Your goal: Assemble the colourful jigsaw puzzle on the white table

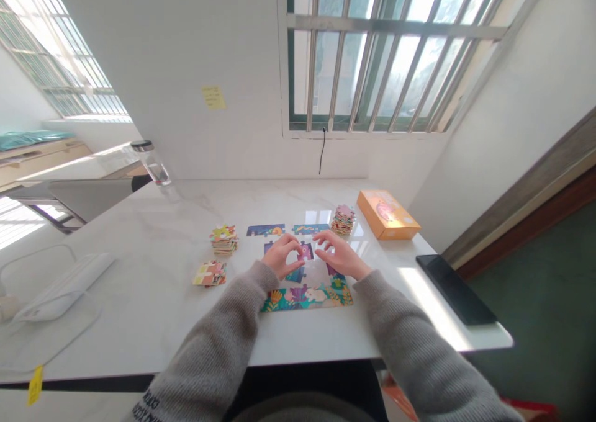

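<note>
- Left grip [280,255]: narrow, curled at purple jigsaw piece [305,252], hold unclear
- Right grip [339,254]: wide, just beside same piece
- Part-built jigsaw puzzle [306,298]: mid-tabletop [139,273], between left stack [224,240] and right stack [343,220]
- Orange box [387,214]: upper right

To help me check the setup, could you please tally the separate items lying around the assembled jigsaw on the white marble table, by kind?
Multicoloured piles of jigsaw pieces: 3
Orange rectangular cardboard box: 1
Black flat rectangular slab: 1
Clear cylindrical bottle with a dark cap: 1
White flat padded object: 1
Total: 7
</note>
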Demonstrator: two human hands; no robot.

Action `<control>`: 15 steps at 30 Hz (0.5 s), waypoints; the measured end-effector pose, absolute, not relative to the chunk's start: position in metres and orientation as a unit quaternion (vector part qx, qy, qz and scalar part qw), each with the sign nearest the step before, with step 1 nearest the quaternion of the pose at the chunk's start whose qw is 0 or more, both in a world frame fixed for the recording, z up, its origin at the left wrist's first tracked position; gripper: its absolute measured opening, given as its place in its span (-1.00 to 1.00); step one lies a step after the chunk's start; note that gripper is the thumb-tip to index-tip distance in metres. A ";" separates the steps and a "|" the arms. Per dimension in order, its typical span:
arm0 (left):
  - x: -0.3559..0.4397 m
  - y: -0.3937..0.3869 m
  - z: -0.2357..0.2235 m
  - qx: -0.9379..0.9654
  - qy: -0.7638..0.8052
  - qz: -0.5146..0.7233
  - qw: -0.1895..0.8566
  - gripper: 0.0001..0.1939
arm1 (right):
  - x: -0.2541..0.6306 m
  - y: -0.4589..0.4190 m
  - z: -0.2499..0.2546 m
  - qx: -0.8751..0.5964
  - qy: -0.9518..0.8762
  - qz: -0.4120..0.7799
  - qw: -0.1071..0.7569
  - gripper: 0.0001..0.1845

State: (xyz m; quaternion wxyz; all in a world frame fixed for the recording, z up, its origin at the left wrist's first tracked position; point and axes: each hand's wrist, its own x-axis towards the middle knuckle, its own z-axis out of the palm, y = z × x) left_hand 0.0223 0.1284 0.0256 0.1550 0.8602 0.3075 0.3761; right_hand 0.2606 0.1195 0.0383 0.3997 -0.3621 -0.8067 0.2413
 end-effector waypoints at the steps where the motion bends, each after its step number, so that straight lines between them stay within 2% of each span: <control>1: 0.022 0.128 0.026 0.857 0.309 0.380 0.159 -0.86 | 0.263 0.118 0.039 -0.354 -0.815 0.232 0.396 -0.72; 4: 0.023 0.127 0.025 0.852 0.306 0.383 0.182 -0.85 | 0.263 0.114 0.040 -0.334 -0.835 0.222 0.376 -0.67; 9: 0.027 0.127 0.018 0.855 0.297 0.374 0.203 -0.84 | 0.261 0.112 0.038 -0.332 -0.848 0.241 0.337 -0.72; 13: 0.027 0.127 0.014 0.860 0.308 0.357 0.197 -0.67 | 0.281 0.119 0.037 -0.372 -0.833 0.231 0.339 -0.78; 15: 0.027 0.127 0.013 0.865 0.319 0.337 0.189 -0.67 | 0.296 0.125 0.032 -0.406 -0.822 0.204 0.342 -0.81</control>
